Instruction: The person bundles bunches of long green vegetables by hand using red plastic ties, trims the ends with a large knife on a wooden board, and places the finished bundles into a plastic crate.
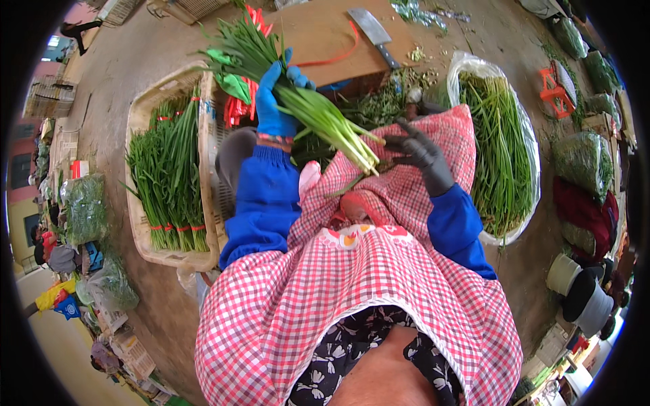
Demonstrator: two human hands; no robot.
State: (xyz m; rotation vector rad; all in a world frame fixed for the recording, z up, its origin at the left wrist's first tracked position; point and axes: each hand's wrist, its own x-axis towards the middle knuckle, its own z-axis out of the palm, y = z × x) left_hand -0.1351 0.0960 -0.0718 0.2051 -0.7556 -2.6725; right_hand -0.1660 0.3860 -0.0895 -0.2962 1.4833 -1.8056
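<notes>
My left hand (277, 99), in a blue rubber glove, grips a bunch of garlic chives (325, 109). The leafy tops point to the upper left, and the pale stem ends hang over my checked apron (406, 147). At those stem ends is my right hand (424, 155), in a dark grey glove, its fingers apart. One stem end reaches its fingertips; I cannot tell whether they touch it. A loose green leaf (345, 187) lies on the apron below the bunch.
Bunches tied with red bands (177, 228) fill a plastic crate (216, 238) at left. Loose chives (495, 152) lie in a plastic-lined container (533, 177) at right. A cleaver (370, 28) and a red strip (330, 60) lie on a wooden board (310, 30) ahead. An orange stool (553, 94) stands farther right.
</notes>
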